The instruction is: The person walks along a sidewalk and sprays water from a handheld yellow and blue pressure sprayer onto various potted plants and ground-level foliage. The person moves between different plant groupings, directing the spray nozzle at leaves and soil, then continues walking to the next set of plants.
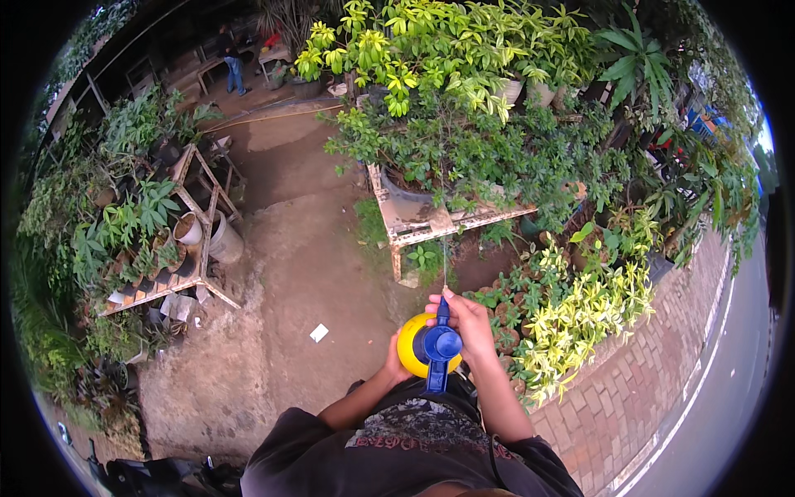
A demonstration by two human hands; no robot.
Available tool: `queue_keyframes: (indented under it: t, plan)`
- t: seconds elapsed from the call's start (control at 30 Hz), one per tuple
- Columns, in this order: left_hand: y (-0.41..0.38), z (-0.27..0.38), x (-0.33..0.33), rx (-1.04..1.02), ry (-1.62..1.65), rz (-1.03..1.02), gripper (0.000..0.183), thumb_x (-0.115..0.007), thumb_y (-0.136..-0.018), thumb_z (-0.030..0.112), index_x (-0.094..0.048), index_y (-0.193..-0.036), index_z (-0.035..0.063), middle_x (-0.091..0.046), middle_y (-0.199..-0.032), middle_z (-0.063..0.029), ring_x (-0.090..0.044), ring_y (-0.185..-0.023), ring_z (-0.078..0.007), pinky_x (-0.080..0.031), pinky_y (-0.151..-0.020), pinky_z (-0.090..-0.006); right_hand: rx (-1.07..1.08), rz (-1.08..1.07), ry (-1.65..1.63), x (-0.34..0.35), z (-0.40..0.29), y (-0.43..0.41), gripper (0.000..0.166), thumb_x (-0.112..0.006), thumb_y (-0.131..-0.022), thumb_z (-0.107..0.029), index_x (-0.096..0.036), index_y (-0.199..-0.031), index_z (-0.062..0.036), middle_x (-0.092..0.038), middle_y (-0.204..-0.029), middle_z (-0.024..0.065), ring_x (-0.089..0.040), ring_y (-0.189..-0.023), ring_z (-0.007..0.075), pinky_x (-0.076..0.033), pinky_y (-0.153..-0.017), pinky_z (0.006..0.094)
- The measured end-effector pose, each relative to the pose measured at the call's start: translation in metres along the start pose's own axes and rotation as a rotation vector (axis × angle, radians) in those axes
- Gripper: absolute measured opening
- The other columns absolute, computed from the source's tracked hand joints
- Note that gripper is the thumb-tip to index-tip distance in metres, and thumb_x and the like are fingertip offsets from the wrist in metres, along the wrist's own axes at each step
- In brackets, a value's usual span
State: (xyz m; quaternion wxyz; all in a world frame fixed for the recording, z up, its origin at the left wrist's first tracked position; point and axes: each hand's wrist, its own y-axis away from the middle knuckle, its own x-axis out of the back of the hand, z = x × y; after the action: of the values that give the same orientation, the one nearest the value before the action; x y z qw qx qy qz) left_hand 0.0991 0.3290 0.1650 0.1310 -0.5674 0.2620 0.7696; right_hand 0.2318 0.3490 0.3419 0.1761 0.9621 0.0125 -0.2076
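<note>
Close before my body is a yellow pump sprayer bottle (412, 338) with a blue pump head (442, 341). My left hand (395, 360) holds the bottle's left side, its fingers partly hidden by the bottle. My right hand (469, 320) grips the blue nozzle (443, 310) at the front with thumb and fingers. A thin line, apparently a jet of water (445, 264), runs from the nozzle tip towards a metal plant rack (428, 235) bearing leafy potted shrubs (497, 149).
Small potted plants (506, 338) and yellow-green foliage (584, 317) stand at right, beside a brick pavement (596, 422) and road. Another plant rack (205, 248) and a white bucket (225, 239) are at left. A person (233, 62) stands far back near a hose (273, 117).
</note>
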Motion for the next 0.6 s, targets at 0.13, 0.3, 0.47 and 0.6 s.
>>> queue_keyframes:
  t: [0.13, 0.3, 0.47, 0.6]
  plan:
    - [0.007, 0.005, -0.008, -0.01, -0.022, 0.051, 0.051, -0.024, -0.099, 0.041, -0.051, -0.126, 0.0089, -0.061, -0.117, -0.0124, -0.063, -0.104, -0.0264, -0.053, -0.09, -0.0462, -0.018, 0.007, -0.028, -0.004, -0.002, -0.006, 0.036, -0.062, -0.092, -0.029, -0.064, -0.106, 0.0053, -0.069, -0.09, 0.0142, -0.068, -0.067, 0.0187, -0.056, -0.064, 0.0279]
    - [0.004, 0.011, 0.003, -0.025, -0.048, 0.05, 0.051, -0.025, -0.097, 0.042, -0.051, -0.127, 0.0089, -0.062, -0.117, -0.0122, -0.063, -0.104, -0.0269, -0.053, -0.09, -0.0476, 0.033, 0.051, -0.077, -0.013, 0.002, -0.01, 0.034, -0.062, -0.093, -0.028, -0.064, -0.104, 0.004, -0.069, -0.09, 0.0123, -0.066, -0.066, 0.0172, -0.056, -0.064, 0.0282]
    - [0.005, 0.015, -0.001, -0.095, -0.066, 0.016, 0.051, -0.026, -0.096, 0.04, -0.052, -0.125, 0.0073, -0.062, -0.114, -0.0126, -0.064, -0.101, -0.0262, -0.054, -0.088, -0.0449, 0.004, -0.007, -0.062, -0.02, -0.003, -0.004, 0.029, -0.062, -0.092, -0.023, -0.064, -0.102, 0.0033, -0.068, -0.095, 0.0127, -0.067, -0.071, 0.017, -0.058, -0.063, 0.0289]
    - [-0.004, 0.019, 0.012, -0.125, -0.084, -0.001, 0.051, -0.025, -0.096, 0.039, -0.053, -0.124, 0.0067, -0.063, -0.112, -0.0124, -0.064, -0.099, -0.0258, -0.054, -0.087, -0.0431, 0.05, 0.004, -0.063, -0.028, -0.01, 0.001, 0.025, -0.063, -0.091, -0.02, -0.065, -0.101, 0.003, -0.068, -0.098, 0.0122, -0.067, -0.075, 0.0174, -0.058, -0.063, 0.0295]
